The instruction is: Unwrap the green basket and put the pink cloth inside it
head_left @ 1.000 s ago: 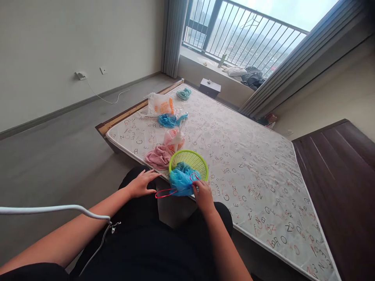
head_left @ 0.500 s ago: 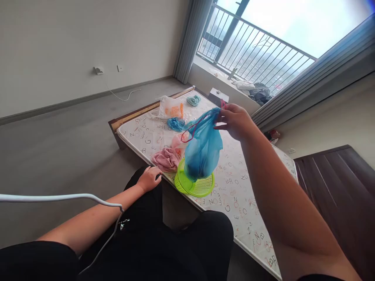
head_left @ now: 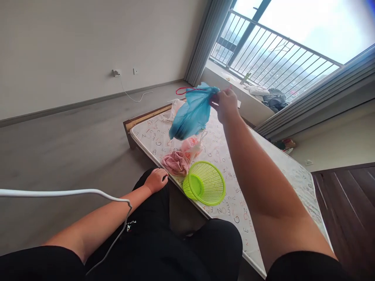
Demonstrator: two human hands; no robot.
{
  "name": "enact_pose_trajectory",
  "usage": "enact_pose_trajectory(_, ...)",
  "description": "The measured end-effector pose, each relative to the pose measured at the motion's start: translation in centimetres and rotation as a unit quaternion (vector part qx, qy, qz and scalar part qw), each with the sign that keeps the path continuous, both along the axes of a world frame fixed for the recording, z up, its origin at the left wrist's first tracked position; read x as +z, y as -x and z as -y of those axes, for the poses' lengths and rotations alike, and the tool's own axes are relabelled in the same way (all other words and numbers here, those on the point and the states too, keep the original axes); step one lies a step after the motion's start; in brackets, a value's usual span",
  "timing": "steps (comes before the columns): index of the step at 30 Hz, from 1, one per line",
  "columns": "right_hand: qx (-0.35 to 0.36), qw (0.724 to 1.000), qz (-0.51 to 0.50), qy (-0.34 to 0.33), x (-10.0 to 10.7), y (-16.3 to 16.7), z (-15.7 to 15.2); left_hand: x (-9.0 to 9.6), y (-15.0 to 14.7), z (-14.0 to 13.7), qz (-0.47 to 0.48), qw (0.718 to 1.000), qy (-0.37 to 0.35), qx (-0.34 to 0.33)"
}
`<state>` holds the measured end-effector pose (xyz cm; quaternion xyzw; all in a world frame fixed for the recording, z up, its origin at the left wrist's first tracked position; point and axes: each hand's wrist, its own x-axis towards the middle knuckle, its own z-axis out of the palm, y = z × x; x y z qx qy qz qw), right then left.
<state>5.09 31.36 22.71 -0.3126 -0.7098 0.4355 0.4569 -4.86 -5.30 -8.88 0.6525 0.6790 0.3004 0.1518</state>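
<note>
My right hand [head_left: 224,103] is closed on the gathered neck of a blue drawstring garbage bag [head_left: 191,113], holding it up over the far part of the mattress. The bag sags to the left, with something dark showing in its bottom, and a red drawstring loop sticks out. My left hand [head_left: 156,180] lies on my left knee with loosely bent fingers, holding nothing. On the near mattress edge is a lime-green mesh wastebasket [head_left: 218,185], its mouth facing me and nothing in it. Beside it lie a crumpled pink cloth [head_left: 175,163] and a pink plastic bag [head_left: 191,147].
The letter-printed mattress [head_left: 234,218] lies on a wooden bed frame [head_left: 146,115]. A white plastic bag [head_left: 175,105] is partly hidden behind the blue one. A white cable [head_left: 73,192] crosses my left arm. Dark wooden boards [head_left: 348,203] are at right, a railed window [head_left: 281,58] beyond.
My right hand has carried the blue garbage bag up and away from above the wastebasket, toward the far left. The wastebasket's inside now shows. My left hand stays on my knee.
</note>
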Motion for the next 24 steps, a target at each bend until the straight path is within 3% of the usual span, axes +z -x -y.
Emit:
enact_pose_trajectory(3,-0.041,0.996,0.073,0.041,-6.4,0.8,3.3,-0.1,-0.2,-0.2,-0.002,1.000,0.008,0.002)
enact_pose_trajectory(5,-0.073,0.980,0.177,0.056,-11.1,0.9,6.5,0.0,-0.4,-0.4,-0.005,1.000,0.016,0.005)
enact_pose_trajectory(7,-0.049,0.945,0.319,0.055,-15.4,0.5,10.1,0.1,-0.6,-0.5,-0.009,1.000,0.023,0.009)
enact_pose_trajectory(11,-0.013,0.934,0.354,0.051,-21.9,-1.1,17.7,0.3,-0.5,-0.4,-0.008,1.000,0.025,0.005)
enact_pose_trajectory(16,-0.065,0.951,0.302,-0.006,-26.5,-2.0,26.6,0.2,-0.2,-0.5,-0.017,0.999,0.041,-0.027)
enact_pose_trajectory(19,-0.003,0.964,0.264,-0.030,-27.8,-3.5,30.7,0.3,-0.4,-0.7,-0.049,0.996,0.072,-0.031)
enact_pose_trajectory(22,0.044,0.965,0.258,-0.013,-28.4,-8.7,33.5,0.7,-0.2,-1.3,-0.063,0.993,0.094,-0.043)
enact_pose_trajectory(24,0.006,0.976,0.211,0.049,-28.6,-14.4,35.0,0.8,0.2,-2.1,-0.082,0.987,0.130,-0.039)
